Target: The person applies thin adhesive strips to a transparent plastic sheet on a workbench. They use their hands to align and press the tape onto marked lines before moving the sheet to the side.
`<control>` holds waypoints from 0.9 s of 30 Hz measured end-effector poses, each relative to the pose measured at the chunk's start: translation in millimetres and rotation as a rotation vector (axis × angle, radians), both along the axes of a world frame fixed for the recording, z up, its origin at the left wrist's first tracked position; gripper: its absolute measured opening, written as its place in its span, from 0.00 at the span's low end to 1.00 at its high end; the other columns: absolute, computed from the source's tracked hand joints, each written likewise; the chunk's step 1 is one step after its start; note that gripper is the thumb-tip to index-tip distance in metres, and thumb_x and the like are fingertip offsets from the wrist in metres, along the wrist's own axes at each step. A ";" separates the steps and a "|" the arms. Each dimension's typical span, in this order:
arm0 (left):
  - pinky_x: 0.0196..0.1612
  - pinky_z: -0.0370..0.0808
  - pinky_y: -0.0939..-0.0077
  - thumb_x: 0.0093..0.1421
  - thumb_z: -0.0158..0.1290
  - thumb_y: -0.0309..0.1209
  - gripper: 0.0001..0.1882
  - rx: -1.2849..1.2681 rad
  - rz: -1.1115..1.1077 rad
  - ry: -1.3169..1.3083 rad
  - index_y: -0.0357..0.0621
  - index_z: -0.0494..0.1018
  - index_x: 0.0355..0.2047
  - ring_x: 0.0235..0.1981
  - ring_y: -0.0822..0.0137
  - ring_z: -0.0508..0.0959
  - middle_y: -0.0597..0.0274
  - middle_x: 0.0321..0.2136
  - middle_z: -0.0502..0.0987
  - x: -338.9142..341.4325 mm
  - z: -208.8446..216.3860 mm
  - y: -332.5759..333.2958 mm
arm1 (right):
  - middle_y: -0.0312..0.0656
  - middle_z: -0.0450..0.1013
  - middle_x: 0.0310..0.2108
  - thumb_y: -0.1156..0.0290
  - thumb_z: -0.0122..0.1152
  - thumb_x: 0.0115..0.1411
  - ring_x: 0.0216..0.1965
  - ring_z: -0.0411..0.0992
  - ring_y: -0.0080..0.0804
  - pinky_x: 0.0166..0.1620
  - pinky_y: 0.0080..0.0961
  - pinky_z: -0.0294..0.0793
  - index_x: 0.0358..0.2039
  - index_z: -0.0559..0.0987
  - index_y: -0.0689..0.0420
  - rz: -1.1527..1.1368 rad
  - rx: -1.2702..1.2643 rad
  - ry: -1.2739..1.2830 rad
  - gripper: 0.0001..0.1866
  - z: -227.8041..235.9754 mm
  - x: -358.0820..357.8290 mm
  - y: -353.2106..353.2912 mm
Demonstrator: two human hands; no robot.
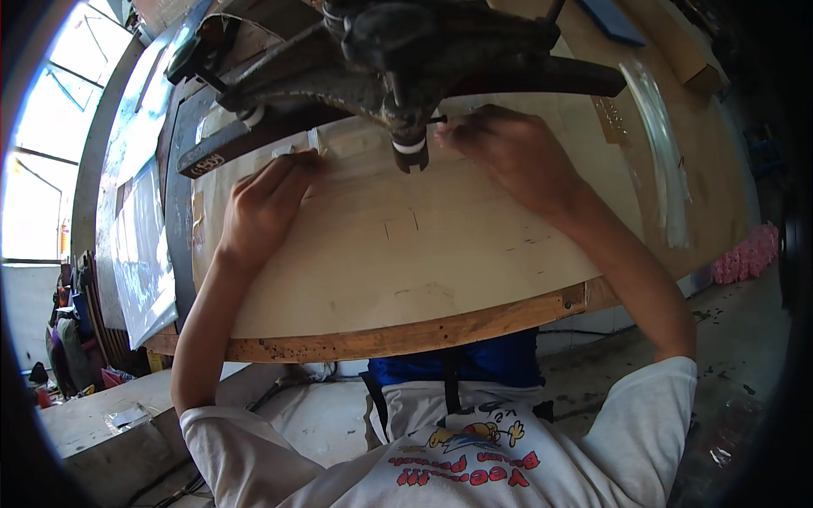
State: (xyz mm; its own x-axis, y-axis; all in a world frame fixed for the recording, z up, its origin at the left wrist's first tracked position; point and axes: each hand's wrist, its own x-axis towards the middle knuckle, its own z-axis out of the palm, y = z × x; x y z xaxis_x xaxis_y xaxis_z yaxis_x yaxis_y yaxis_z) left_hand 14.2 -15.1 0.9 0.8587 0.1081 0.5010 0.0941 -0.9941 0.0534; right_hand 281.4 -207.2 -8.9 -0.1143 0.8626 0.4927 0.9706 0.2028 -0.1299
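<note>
My left hand (267, 203) is closed in a pinch at the edge of a thin clear plastic film (313, 138), left of the middle of the worktable. My right hand (518, 157) reaches in from the right, its fingers curled together below the bar; what they pinch, if anything, is hidden. Over both hands hangs a dark cast-metal press frame (296, 76) with a long dark bar (224, 151). Its forked lower tip (411, 157), banded in white, points down between my hands. Faint film seems to lie between them under the bar.
The pale tabletop (406, 262) has a wooden front edge (406, 334) close to my body. Clear plastic sheets (144, 245) drape at the left, and a bundle of clear strips (660, 161) lies at the right. A cardboard box (701, 74) stands at the far right.
</note>
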 end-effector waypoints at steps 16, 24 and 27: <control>0.39 0.86 0.71 0.55 0.58 0.21 0.11 0.069 -0.030 0.009 0.43 0.80 0.40 0.36 0.59 0.86 0.62 0.40 0.82 -1.2 1.9 3.9 | 0.38 0.81 0.39 0.73 0.59 0.63 0.43 0.81 0.37 0.47 0.34 0.83 0.44 0.83 0.55 -0.001 0.011 0.015 0.10 -2.2 1.0 4.9; 0.39 0.86 0.70 0.58 0.59 0.25 0.18 0.203 -0.014 0.132 0.43 0.78 0.50 0.40 0.59 0.86 0.58 0.47 0.80 -16.7 10.4 -0.6 | 0.44 0.80 0.48 0.75 0.62 0.63 0.51 0.79 0.42 0.55 0.37 0.81 0.50 0.83 0.54 -0.008 -0.064 0.064 0.15 1.8 3.1 -24.8; 0.46 0.85 0.64 0.63 0.61 0.33 0.25 -0.099 0.086 0.337 0.46 0.72 0.61 0.49 0.55 0.83 0.55 0.53 0.78 -51.1 27.3 -43.5 | 0.48 0.77 0.57 0.77 0.62 0.63 0.59 0.75 0.46 0.61 0.38 0.77 0.55 0.82 0.54 -0.036 -0.248 0.187 0.19 21.0 -11.2 -79.4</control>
State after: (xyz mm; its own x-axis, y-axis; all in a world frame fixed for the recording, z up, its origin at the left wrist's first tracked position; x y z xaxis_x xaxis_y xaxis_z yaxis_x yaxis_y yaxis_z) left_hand -36.8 -58.6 28.1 0.9595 0.2211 0.1744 0.2060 -0.9733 0.1011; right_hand 270.2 -286.7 12.1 -0.0090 0.9609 0.2767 0.9311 0.1090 -0.3482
